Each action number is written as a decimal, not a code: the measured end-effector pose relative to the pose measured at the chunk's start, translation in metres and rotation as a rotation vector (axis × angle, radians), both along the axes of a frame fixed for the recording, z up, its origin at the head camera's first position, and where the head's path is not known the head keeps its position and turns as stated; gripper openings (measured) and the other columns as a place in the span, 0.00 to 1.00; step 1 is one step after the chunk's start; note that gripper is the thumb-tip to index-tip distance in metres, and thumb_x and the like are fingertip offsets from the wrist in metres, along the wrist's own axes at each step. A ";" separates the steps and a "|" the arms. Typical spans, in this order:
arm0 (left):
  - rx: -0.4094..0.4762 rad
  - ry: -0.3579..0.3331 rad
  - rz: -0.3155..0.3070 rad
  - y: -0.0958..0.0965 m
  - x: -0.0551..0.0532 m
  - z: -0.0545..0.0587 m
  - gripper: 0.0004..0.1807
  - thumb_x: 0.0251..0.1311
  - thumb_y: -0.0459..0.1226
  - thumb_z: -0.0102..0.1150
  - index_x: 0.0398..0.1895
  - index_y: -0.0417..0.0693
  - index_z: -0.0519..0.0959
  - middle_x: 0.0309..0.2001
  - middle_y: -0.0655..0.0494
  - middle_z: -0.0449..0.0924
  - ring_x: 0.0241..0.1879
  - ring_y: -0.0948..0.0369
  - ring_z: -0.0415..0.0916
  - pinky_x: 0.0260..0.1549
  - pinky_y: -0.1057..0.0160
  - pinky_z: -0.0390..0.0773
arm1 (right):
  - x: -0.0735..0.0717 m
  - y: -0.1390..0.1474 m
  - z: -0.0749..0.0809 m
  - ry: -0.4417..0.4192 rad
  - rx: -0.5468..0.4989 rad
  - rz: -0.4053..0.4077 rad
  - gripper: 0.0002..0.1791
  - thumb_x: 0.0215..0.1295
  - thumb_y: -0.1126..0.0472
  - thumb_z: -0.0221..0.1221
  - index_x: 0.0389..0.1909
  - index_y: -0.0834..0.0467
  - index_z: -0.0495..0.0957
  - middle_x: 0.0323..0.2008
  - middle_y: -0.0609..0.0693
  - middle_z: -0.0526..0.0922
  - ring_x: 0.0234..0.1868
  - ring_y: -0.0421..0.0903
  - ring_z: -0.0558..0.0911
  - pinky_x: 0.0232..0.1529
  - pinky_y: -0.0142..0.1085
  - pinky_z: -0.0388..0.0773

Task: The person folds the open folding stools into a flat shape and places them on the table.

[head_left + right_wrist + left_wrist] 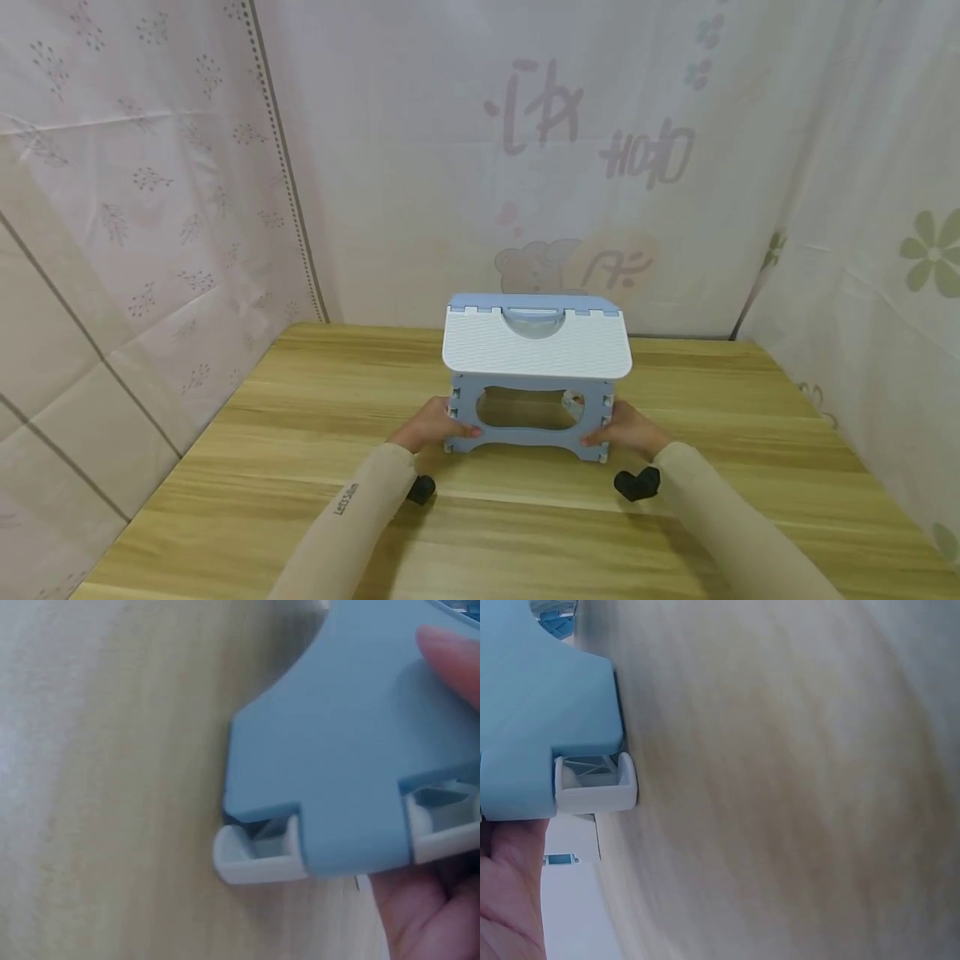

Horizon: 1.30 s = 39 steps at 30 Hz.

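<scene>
A blue and white folding step stool point(536, 354) stands unfolded on the wooden table, its ribbed white top tipped toward me and its blue side panel facing me. My left hand point(435, 423) grips the left edge of that panel, thumb on the front face and the other fingers hidden behind. On the opposite edge my right hand point(626, 429) holds the panel the same way, its thumb point(454, 664) lying on the blue face. In the left wrist view the foot of the stool point(596, 787) is close against the tabletop, with part of the left hand below the panel.
The wooden table point(360, 367) extends around the stool on every side. Printed curtains point(390, 167) hang behind it and at both sides. Black wrist camera mounts point(637, 483) stick out below the sleeves.
</scene>
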<state>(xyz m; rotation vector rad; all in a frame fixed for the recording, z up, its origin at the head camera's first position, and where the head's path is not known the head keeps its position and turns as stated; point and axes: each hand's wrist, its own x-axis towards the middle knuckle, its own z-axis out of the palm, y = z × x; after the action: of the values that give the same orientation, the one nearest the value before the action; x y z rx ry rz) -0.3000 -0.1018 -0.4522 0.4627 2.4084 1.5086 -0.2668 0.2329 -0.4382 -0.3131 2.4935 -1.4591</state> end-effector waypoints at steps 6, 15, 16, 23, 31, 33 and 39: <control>-0.041 0.011 0.064 0.003 0.005 0.002 0.23 0.44 0.35 0.76 0.45 0.36 0.81 0.43 0.46 0.84 0.42 0.56 0.79 0.47 0.55 0.76 | 0.004 0.000 -0.005 0.060 0.029 -0.056 0.37 0.49 0.66 0.71 0.57 0.79 0.66 0.49 0.71 0.78 0.49 0.61 0.79 0.53 0.53 0.73; -0.046 0.007 0.162 0.002 0.007 -0.002 0.19 0.40 0.36 0.78 0.37 0.37 0.84 0.36 0.49 0.85 0.35 0.60 0.79 0.40 0.59 0.78 | 0.012 0.005 -0.013 0.091 0.019 -0.108 0.24 0.52 0.63 0.71 0.45 0.75 0.77 0.39 0.64 0.84 0.39 0.51 0.82 0.42 0.42 0.79; -0.035 0.000 0.165 0.001 0.007 -0.003 0.18 0.41 0.35 0.78 0.37 0.37 0.84 0.35 0.49 0.86 0.35 0.60 0.79 0.39 0.60 0.78 | 0.012 0.006 -0.014 0.085 0.008 -0.113 0.21 0.52 0.63 0.71 0.41 0.74 0.79 0.35 0.61 0.85 0.36 0.49 0.81 0.40 0.40 0.78; -0.024 -0.003 0.193 -0.001 0.008 -0.006 0.20 0.39 0.32 0.78 0.39 0.36 0.84 0.36 0.49 0.86 0.35 0.61 0.80 0.38 0.62 0.78 | 0.010 0.008 -0.018 0.076 -0.033 -0.108 0.14 0.52 0.63 0.71 0.34 0.70 0.82 0.29 0.54 0.86 0.32 0.42 0.81 0.38 0.34 0.77; -0.009 -0.050 0.182 -0.003 0.009 -0.002 0.21 0.39 0.26 0.76 0.41 0.33 0.81 0.36 0.48 0.85 0.34 0.60 0.80 0.37 0.62 0.79 | 0.009 0.007 -0.018 0.094 -0.024 -0.099 0.24 0.49 0.65 0.72 0.44 0.76 0.77 0.39 0.65 0.84 0.41 0.54 0.84 0.42 0.41 0.80; 0.000 -0.060 0.175 -0.003 0.009 -0.002 0.22 0.38 0.25 0.76 0.41 0.33 0.81 0.35 0.49 0.85 0.34 0.60 0.80 0.38 0.62 0.79 | 0.011 0.006 -0.017 0.084 -0.023 -0.107 0.26 0.49 0.66 0.72 0.45 0.77 0.76 0.40 0.66 0.84 0.42 0.54 0.84 0.43 0.42 0.80; 0.014 -0.076 0.158 -0.004 0.011 0.002 0.23 0.38 0.23 0.75 0.42 0.32 0.80 0.36 0.48 0.84 0.36 0.59 0.80 0.38 0.60 0.80 | 0.013 0.005 -0.016 0.090 -0.029 -0.102 0.28 0.50 0.66 0.72 0.48 0.78 0.74 0.43 0.67 0.82 0.43 0.56 0.83 0.43 0.42 0.80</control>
<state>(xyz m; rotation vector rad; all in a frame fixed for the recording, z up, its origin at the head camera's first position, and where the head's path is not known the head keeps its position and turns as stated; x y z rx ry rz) -0.2894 -0.1060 -0.4502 0.2182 2.4266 1.5764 -0.2539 0.2379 -0.4539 -0.2650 2.5965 -1.5537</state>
